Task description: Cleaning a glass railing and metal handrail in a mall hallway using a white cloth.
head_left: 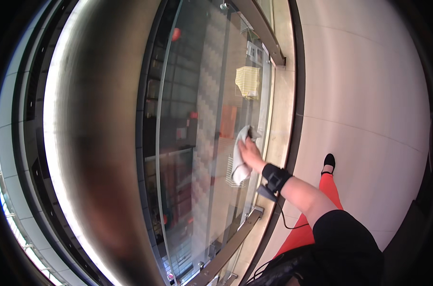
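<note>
My right hand is closed over a light grey cloth, with the fingers pressed down on it. The cloth lies bunched against a clear glass panel, low down near the panel's base edge. A black strap with a small device and a cable sits around my right wrist. Reflections and a lower level show through the glass. My left hand is out of view.
A broad blurred rail runs along the glass on the left. Brown metal bars hold the panel at its ends. A yellow patch shows at the glass. Pale floor tiles lie to the right, with my foot on them.
</note>
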Action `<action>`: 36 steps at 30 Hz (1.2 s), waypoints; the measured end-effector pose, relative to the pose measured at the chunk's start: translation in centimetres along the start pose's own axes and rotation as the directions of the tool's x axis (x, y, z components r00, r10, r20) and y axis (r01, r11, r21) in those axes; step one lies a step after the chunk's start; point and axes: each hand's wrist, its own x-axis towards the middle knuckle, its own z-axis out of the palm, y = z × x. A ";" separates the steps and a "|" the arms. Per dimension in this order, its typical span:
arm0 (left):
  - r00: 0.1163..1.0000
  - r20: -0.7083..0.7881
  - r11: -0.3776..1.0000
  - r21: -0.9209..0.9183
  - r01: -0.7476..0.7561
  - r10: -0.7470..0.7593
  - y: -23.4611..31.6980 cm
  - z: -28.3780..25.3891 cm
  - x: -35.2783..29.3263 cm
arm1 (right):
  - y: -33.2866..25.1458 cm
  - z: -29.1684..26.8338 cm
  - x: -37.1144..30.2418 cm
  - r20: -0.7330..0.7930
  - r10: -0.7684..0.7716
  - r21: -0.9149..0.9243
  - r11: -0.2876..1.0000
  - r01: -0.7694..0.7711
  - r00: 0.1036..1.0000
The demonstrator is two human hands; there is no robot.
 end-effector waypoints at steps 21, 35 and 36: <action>0.965 -0.081 0.967 0.043 0.253 -0.249 3.8 -0.1 0.9 | -3.4 -2.7 -7.9 0.691 0.178 0.478 0.616 -0.627 0.701; 0.586 -0.562 0.622 -0.156 -0.768 0.583 5.1 2.3 0.7 | -15.4 -15.9 -8.0 0.682 0.169 0.588 0.453 -0.671 0.712; 0.649 -0.376 0.536 -0.369 -0.759 0.661 6.0 2.0 0.1 | -16.5 -16.7 -8.4 0.686 0.169 0.580 0.460 -0.672 0.707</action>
